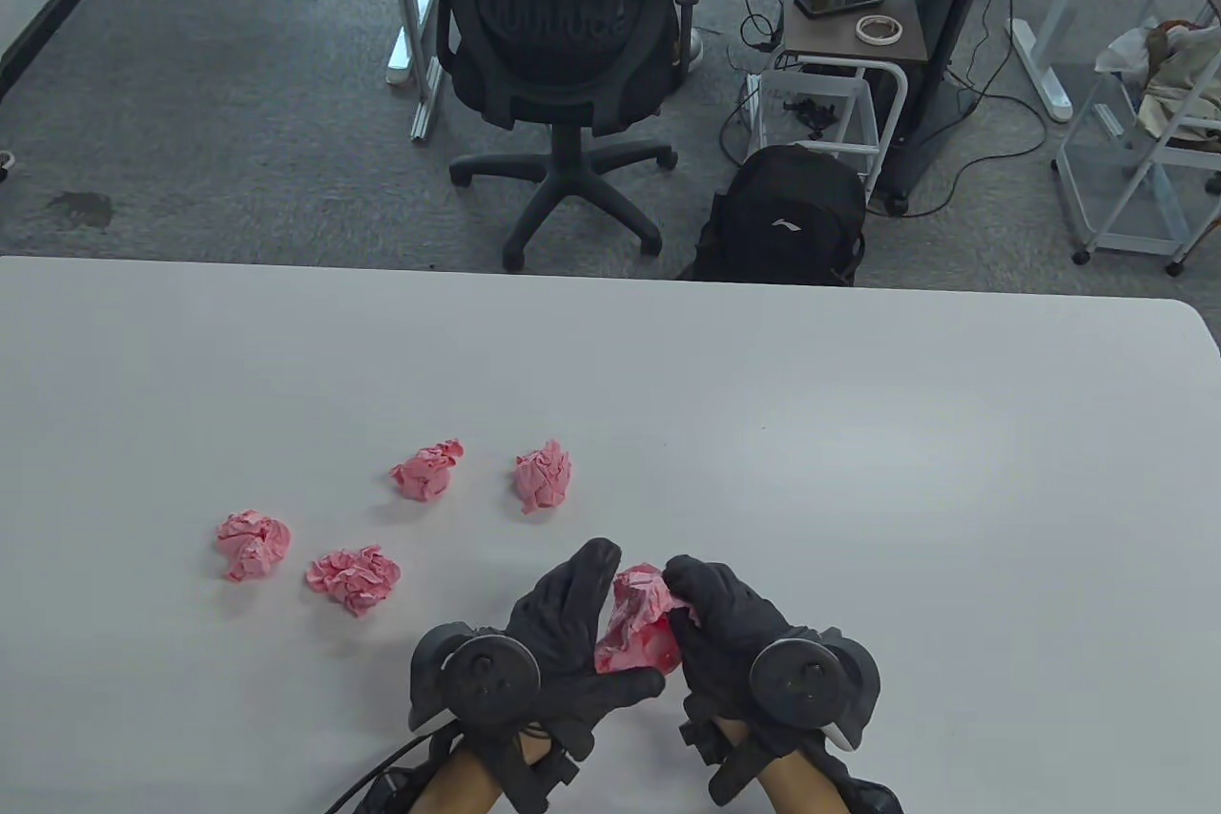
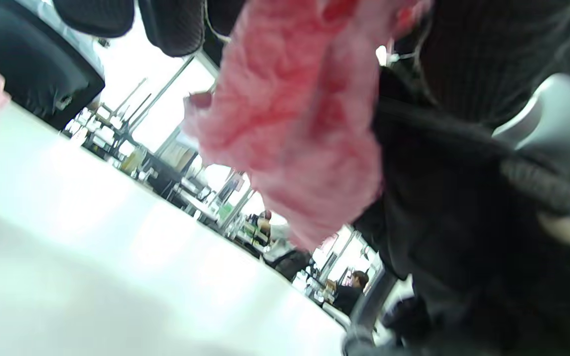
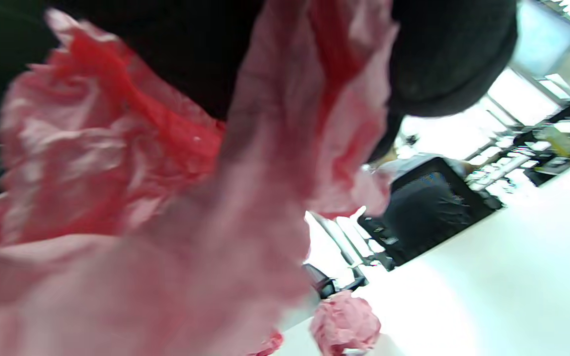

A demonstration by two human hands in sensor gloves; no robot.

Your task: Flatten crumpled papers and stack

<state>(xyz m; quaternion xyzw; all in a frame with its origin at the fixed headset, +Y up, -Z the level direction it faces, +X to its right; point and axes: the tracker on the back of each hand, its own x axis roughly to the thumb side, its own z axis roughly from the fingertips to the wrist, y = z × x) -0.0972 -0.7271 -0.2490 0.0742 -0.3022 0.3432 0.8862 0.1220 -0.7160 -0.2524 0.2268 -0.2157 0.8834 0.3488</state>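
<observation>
Both gloved hands hold one crumpled pink paper (image 1: 637,620) between them, just above the white table (image 1: 858,490) near its front edge. My left hand (image 1: 563,633) grips its left side and my right hand (image 1: 725,623) pinches its right side. The paper fills the left wrist view (image 2: 290,123) and the right wrist view (image 3: 166,198), partly opened. Several more crumpled pink balls lie on the table to the left: one (image 1: 427,470), one (image 1: 542,474), one (image 1: 253,545) and one (image 1: 354,577). One ball shows in the right wrist view (image 3: 344,324).
Beyond the table's far edge stand a black office chair (image 1: 563,60), a black backpack (image 1: 782,218) and a small side table (image 1: 849,22) with a bottle and tape.
</observation>
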